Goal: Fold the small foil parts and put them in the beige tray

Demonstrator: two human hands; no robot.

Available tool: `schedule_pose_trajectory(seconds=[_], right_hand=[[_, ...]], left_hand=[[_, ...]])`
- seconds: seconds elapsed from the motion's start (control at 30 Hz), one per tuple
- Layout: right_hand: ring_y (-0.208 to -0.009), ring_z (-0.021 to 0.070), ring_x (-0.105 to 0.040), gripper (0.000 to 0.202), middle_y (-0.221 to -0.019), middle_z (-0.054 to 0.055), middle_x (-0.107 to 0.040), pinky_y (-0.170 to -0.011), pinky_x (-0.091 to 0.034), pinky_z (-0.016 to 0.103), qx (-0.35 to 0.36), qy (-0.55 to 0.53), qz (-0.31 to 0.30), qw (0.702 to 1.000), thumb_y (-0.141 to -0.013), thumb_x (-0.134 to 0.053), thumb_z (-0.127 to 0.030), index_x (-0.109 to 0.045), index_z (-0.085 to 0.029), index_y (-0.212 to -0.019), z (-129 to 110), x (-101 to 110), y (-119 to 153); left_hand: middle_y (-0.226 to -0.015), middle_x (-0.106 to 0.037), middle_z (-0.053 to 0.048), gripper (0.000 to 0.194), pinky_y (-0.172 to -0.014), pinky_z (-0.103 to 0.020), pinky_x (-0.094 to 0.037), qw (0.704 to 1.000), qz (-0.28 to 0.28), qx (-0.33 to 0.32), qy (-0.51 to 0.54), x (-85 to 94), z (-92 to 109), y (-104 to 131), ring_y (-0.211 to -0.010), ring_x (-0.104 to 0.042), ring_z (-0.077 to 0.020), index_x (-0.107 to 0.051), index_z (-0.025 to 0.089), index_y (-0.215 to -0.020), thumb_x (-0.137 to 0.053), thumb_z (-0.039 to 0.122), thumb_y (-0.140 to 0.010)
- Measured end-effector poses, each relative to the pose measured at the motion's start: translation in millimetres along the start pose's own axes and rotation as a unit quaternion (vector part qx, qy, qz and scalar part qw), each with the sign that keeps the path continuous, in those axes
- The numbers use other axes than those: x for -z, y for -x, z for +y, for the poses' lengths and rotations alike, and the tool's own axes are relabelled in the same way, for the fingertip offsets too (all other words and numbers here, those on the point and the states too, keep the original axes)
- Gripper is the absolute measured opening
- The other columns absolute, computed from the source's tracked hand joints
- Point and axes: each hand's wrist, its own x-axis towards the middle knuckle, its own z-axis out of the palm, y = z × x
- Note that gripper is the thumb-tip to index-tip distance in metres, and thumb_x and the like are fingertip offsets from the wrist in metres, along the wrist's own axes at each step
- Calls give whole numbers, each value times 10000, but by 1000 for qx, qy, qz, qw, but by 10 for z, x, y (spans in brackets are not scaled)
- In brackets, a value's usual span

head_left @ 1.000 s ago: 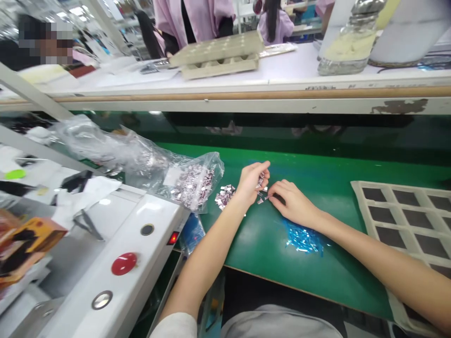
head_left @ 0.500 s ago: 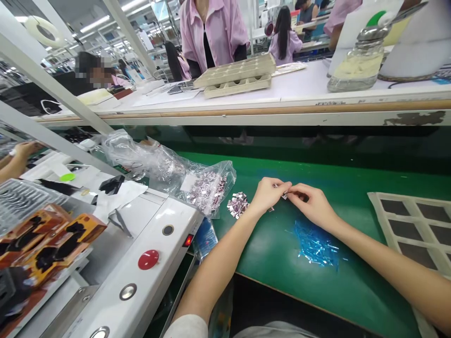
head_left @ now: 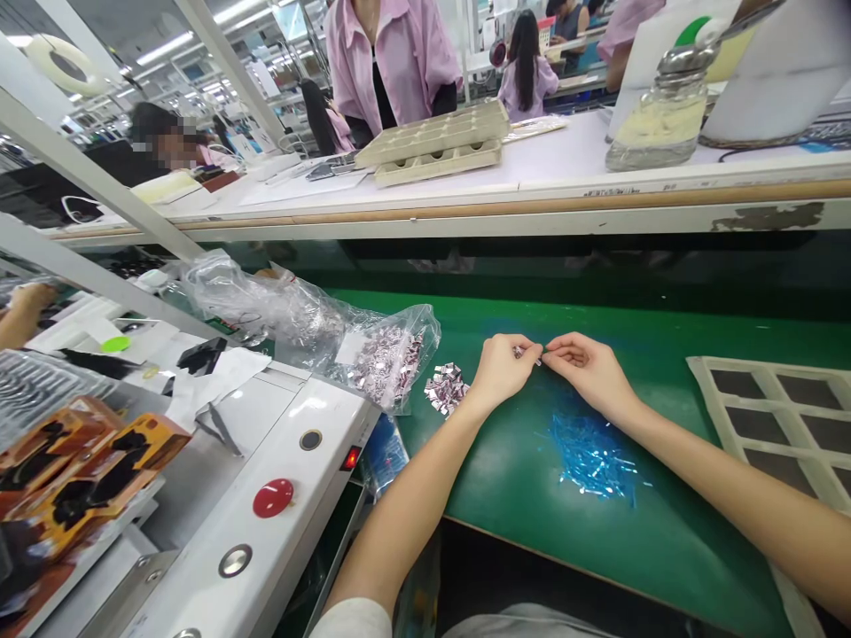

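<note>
My left hand [head_left: 502, 370] is closed in a pinch around a few small silvery-pink metal pieces [head_left: 518, 352], partly hidden by its fingers. Its thumb and fingertip meet my right hand [head_left: 589, 370] almost tip to tip. The right thumb and forefinger are pressed together, and whatever lies between them is too small to make out. To the left of my left wrist is a loose pile of similar small pieces [head_left: 445, 388]. A heap of thin, shiny blue film strips [head_left: 594, 458] lies on the green work surface [head_left: 511, 509], nearer me and below the right hand.
A clear plastic bag [head_left: 392, 353] of small pieces lies left of the pile. A white machine panel with a red button [head_left: 272, 498] borders the left side. At right is a beige compartment tray [head_left: 728, 416]. A raised shelf [head_left: 479, 208] spans the back, with people beyond.
My right fingers have straightened somewhat at the left fingertips. A silvery piece seen between the hands, and another under the left hand, no longer show. The view has shifted slightly.
</note>
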Motion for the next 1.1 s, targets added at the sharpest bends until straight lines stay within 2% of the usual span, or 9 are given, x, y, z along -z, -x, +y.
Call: schedule_pose_trajectory(seconds=[0.3,0.53,0.6,0.67,0.73,0.83,0.93,1.03,1.1], right_hand=[[-740,227,-737,502,-770,59,-761,-750,-602,376,-30,-40,-20,999,-723,-932,-661,-735,-210,-824,-51,-39,22],[-746,200,-713,426,-802,39,-762,-750,-579,352,-17,-41,-56,997,-784,-884,-599,-726,-210,-859,-94,-57,65],[-692,179,-671,342,-762,18,-736,-695,-537,327,-12,-3,-79,997,-829,-842,-529,-719,-210,-854,-112,-17,67],[-613,155,-593,215,-674,-18,-671,-629,-458,306,-1,96,-110,989,-871,-781,-411,-705,-217,-816,-141,21,80],[-574,149,-527,166,-614,-33,-612,-592,-366,304,16,241,-128,962,-897,-725,-306,-681,-228,-757,-176,37,108],[-623,171,-543,193,-682,-6,-647,-592,-305,319,42,393,-118,911,-932,-691,-249,-668,-233,-741,-209,15,167],[-822,232,-632,98,-870,45,-709,-674,-415,342,97,409,-96,902,-987,-685,-286,-740,-234,-925,-173,-27,205],[-1025,299,-624,225,-1067,104,-708,-863,-518,425,160,401,-112,895,-1023,-698,-378,-781,-227,-1169,-85,-51,203],[-1052,308,-603,225,-1119,116,-695,-929,-528,461,176,388,-135,894,-1025,-702,-362,-787,-227,-1184,-34,-58,190]], left_hand=[[-681,-731,-30,219,-627,-281,-445,996,64,-57,2,-60,-50,-1,-666,-663,-195,-803,212,-770,-721,326,-939],[-631,-682,-14,185,-556,-242,-383,995,77,-39,59,-53,-106,-29,-576,-565,-154,-818,202,-759,-770,332,-881],[-591,-631,1,209,-524,-232,-359,991,80,-8,103,-44,-110,-47,-527,-511,-129,-809,189,-769,-776,369,-870],[-570,-580,16,217,-483,-225,-323,983,77,31,165,-27,-89,-60,-480,-456,-104,-782,174,-761,-786,375,-842],[-585,-553,22,187,-445,-219,-276,967,61,64,237,-2,-49,-68,-449,-419,-78,-747,159,-733,-784,331,-796],[-610,-528,19,148,-403,-211,-183,938,30,99,332,39,10,-77,-426,-418,-62,-699,145,-702,-757,279,-731],[-614,-532,9,149,-385,-205,-146,917,22,118,381,68,36,-83,-415,-437,-66,-670,142,-703,-740,273,-712],[-624,-552,2,129,-369,-201,-161,902,5,130,412,90,40,-85,-415,-446,-66,-653,145,-714,-705,261,-731],[-636,-563,-2,112,-358,-198,-172,886,-15,146,440,112,41,-89,-421,-450,-69,-630,155,-712,-667,250,-758]])
